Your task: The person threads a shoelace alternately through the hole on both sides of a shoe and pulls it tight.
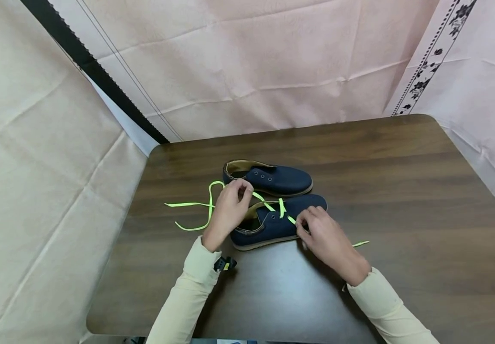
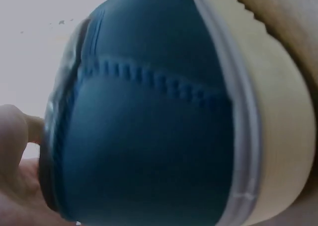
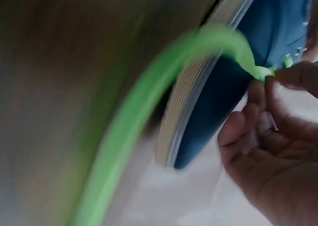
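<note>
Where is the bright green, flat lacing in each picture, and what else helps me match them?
Head: the lacing crosses the nearer dark blue shoe with a pale sole, mid-picture; more lies left, a tip shows right.
Left wrist: not in it.
Right wrist: it arcs from the bottom edge, left of centre, to the right hand, which pinches it.
Shared landmark: a dark blue shoe.
</note>
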Demonstrator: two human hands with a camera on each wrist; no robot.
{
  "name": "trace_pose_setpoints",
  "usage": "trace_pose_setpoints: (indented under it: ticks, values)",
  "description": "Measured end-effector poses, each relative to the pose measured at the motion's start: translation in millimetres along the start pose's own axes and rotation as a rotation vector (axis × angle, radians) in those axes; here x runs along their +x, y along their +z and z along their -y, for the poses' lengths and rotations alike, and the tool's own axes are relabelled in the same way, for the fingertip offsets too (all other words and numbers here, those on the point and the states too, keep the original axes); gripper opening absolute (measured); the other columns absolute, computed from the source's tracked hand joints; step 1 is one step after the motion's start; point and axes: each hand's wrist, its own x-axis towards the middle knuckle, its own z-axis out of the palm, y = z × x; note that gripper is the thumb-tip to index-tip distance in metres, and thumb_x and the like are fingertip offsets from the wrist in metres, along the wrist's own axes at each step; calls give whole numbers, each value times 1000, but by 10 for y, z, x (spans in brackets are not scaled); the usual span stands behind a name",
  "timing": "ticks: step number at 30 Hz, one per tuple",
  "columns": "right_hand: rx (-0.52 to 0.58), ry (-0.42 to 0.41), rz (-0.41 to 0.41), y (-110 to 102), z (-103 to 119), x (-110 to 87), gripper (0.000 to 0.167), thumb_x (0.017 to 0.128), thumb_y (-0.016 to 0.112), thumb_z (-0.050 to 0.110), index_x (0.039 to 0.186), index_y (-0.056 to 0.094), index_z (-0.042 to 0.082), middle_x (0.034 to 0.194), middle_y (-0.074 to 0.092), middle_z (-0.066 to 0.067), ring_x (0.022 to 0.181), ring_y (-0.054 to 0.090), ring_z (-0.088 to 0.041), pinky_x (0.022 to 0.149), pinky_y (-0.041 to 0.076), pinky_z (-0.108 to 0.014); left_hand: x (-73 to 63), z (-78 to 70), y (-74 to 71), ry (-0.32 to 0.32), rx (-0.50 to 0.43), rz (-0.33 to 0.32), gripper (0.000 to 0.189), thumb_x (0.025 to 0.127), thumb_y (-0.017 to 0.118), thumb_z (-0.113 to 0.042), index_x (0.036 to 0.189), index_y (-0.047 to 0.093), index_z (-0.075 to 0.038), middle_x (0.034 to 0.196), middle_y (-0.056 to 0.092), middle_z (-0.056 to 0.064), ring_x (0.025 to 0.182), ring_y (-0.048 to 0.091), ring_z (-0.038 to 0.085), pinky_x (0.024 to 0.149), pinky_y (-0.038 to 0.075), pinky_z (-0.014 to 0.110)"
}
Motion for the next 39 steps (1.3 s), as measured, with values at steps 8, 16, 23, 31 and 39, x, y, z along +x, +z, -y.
trace_pose_setpoints:
  ticks: [8, 16, 23, 31, 39]
  values:
    - [530, 285, 137, -53, -9, -60, 9, 108, 53, 5, 112, 60, 2, 83, 67, -9, 64, 55, -21, 59, 48, -31, -285, -274, 131, 208, 134, -129, 9, 105, 67, -13, 106, 75, -10, 108, 69, 4, 101, 60, 26, 92, 48, 46]
    - [662, 285, 121, -255, -44, -285, 16, 108, 58, 4, 123, 57, -2, 82, 72, -14, 68, 59, -22, 58, 50, -30, -571, -445, 349, 280, 213, -11, 10, 101, 74, -16, 110, 77, -14, 98, 70, -3, 90, 64, 13, 81, 54, 31]
    - [599, 287, 157, -462, -73, -498, 15, 107, 57, 0, 122, 59, -2, 92, 77, -12, 67, 62, -19, 54, 46, -27, -613, -386, 527, 205, 186, 39, 25, 96, 81, -15, 120, 74, -13, 104, 69, -2, 96, 63, 16, 86, 48, 35]
    - [553, 236, 381, -585, -252, -729, 14, 107, 56, 2, 106, 69, -5, 88, 75, -6, 72, 59, -9, 61, 51, -26, -667, -271, 448, 203, 354, 28, 44, 92, 85, -17, 132, 68, -14, 122, 64, 5, 113, 60, 25, 92, 49, 41]
    - [582, 55, 356, -680, -335, -953, 15, 107, 56, -1, 118, 66, -2, 91, 70, 2, 80, 62, -10, 69, 50, -25, -682, -226, 409, 259, 557, -86, 41, 91, 86, -16, 129, 71, -17, 121, 66, 2, 112, 61, 23, 95, 50, 40]
